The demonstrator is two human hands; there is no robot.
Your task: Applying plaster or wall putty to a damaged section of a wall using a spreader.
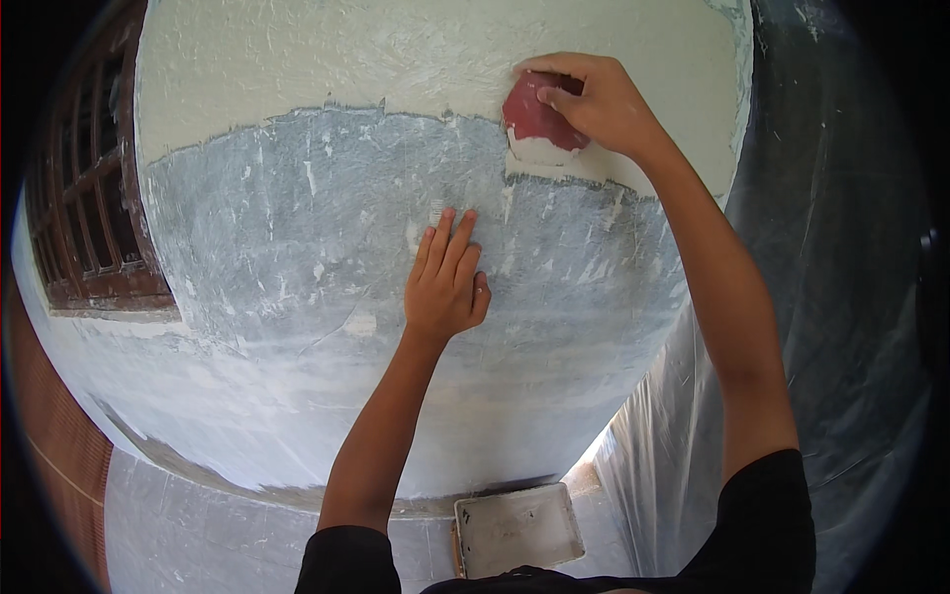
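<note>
My right hand (579, 99) grips a red flat scraper (524, 109) against the upper wall, with white filler along its lower part where it meets the cream-coated band (416, 49). The coating ends in a ragged edge over the bare, mottled grey-blue wall (327, 228). Lower and toward the middle, my left hand (445, 272) lies open on the grey wall, its fingers pointing up and holding nothing.
A brown barred wooden window (94, 173) is set in the wall at the left. Plastic sheeting (851, 327) hangs along the right side. A rectangular tray (515, 525) smeared with filler rests at the foot of the wall, and a reddish-brown panel (54, 436) curves along the lower left.
</note>
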